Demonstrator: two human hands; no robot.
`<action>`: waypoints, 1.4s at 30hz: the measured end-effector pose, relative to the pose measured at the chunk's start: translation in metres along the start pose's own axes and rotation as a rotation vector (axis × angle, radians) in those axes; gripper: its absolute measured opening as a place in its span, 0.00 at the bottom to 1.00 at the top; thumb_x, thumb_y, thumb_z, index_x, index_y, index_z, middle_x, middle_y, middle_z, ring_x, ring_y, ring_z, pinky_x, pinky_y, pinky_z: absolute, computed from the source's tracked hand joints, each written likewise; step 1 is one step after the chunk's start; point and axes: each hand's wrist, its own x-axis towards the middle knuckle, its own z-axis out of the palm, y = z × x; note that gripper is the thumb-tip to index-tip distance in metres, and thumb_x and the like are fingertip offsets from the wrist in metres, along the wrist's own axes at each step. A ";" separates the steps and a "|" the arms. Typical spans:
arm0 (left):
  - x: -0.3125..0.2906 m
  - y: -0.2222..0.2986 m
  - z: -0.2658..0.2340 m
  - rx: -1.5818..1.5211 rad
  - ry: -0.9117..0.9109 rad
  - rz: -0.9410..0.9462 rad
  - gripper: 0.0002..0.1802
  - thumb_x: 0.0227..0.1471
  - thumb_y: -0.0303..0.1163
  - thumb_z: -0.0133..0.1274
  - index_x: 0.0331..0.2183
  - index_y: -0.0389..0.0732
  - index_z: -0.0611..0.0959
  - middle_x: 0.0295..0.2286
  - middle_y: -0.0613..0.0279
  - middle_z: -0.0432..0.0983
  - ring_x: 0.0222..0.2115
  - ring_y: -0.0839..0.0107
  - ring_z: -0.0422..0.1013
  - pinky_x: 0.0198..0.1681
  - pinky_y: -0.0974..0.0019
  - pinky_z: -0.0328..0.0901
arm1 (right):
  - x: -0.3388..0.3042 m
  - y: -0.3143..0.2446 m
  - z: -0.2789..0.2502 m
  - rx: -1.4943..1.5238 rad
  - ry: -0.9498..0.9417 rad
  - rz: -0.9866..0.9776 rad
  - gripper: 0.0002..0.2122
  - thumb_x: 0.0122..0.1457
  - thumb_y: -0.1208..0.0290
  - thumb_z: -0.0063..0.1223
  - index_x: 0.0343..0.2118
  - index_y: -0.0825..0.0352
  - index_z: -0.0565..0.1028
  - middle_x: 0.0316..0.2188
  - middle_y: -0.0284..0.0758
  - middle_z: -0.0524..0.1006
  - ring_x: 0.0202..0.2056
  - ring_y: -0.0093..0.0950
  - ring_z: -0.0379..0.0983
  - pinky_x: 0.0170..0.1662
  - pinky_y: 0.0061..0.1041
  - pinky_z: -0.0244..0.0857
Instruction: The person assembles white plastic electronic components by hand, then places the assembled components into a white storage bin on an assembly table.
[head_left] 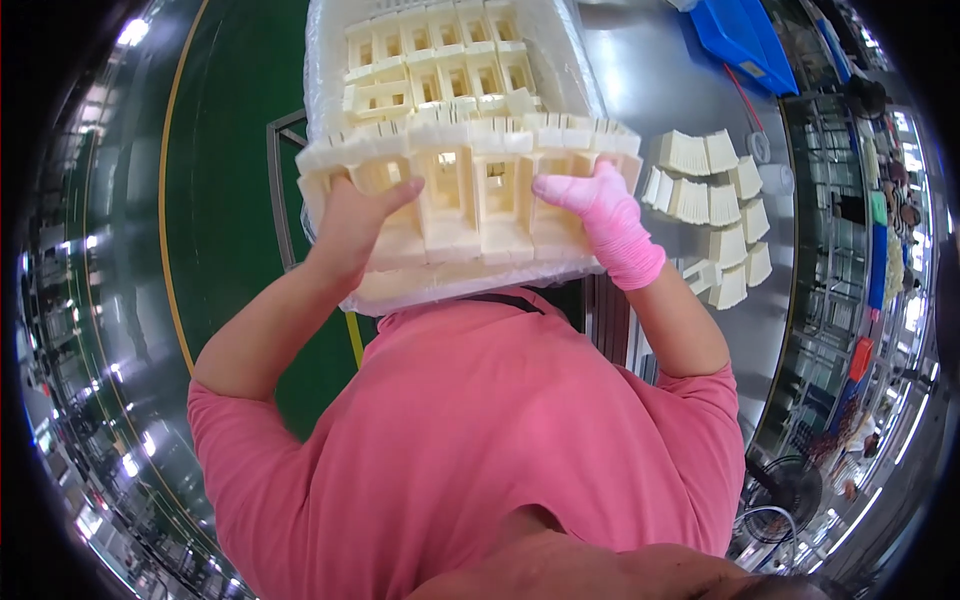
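The row of cream blocks looks like matt, smooth plastic with ridged upper edges; the liner below it is thin, shiny, crinkled plastic film. The worktop is smooth, softly gleaming metal, the bin on it glossy plastic. The shirt is matt cloth, the glove ribbed, knitted-looking cloth.

No text, label, brand, number or sign is showing legibly on any surface, the crowded metal shelving toward the right rim appearing too small and blurred for reading.
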 end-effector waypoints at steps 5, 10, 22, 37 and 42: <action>0.004 0.043 0.038 0.052 -0.125 0.203 0.25 0.37 0.30 0.58 0.38 0.29 0.71 0.33 0.56 0.71 0.33 0.72 0.68 0.37 0.70 0.64 | -0.042 -0.015 -0.039 0.111 0.110 -0.265 0.18 0.44 0.64 0.52 0.36 0.71 0.69 0.32 0.34 0.71 0.32 0.22 0.69 0.36 0.19 0.64; 0.018 0.051 0.138 0.273 -0.476 0.292 0.22 0.34 0.34 0.60 0.31 0.27 0.76 0.26 0.57 0.74 0.24 0.72 0.70 0.28 0.69 0.65 | -0.105 0.043 -0.110 0.089 0.403 -0.459 0.18 0.44 0.70 0.49 0.40 0.72 0.67 0.36 0.36 0.71 0.36 0.25 0.69 0.40 0.22 0.63; -0.073 -0.072 0.414 0.856 -1.114 0.136 0.29 0.31 0.38 0.61 0.36 0.31 0.75 0.35 0.50 0.70 0.34 0.66 0.68 0.37 0.67 0.63 | -0.290 0.220 -0.161 0.953 1.106 -0.203 0.14 0.44 0.77 0.50 0.37 0.73 0.70 0.32 0.36 0.73 0.35 0.27 0.70 0.41 0.23 0.64; -0.013 -0.195 0.450 0.930 -1.438 -0.646 0.23 0.42 0.39 0.54 0.40 0.39 0.72 0.37 0.59 0.71 0.36 0.66 0.70 0.39 0.64 0.66 | -0.281 0.332 -0.157 1.004 1.057 0.334 0.10 0.36 0.74 0.48 0.26 0.66 0.69 0.22 0.32 0.68 0.24 0.27 0.66 0.27 0.26 0.61; -0.009 -0.171 0.447 0.757 -1.198 -0.753 0.14 0.51 0.35 0.41 0.37 0.39 0.73 0.34 0.59 0.72 0.35 0.67 0.70 0.39 0.61 0.66 | -0.272 0.401 -0.160 0.065 0.951 0.452 0.04 0.32 0.78 0.50 0.16 0.64 0.69 0.17 0.39 0.69 0.22 0.32 0.67 0.25 0.29 0.61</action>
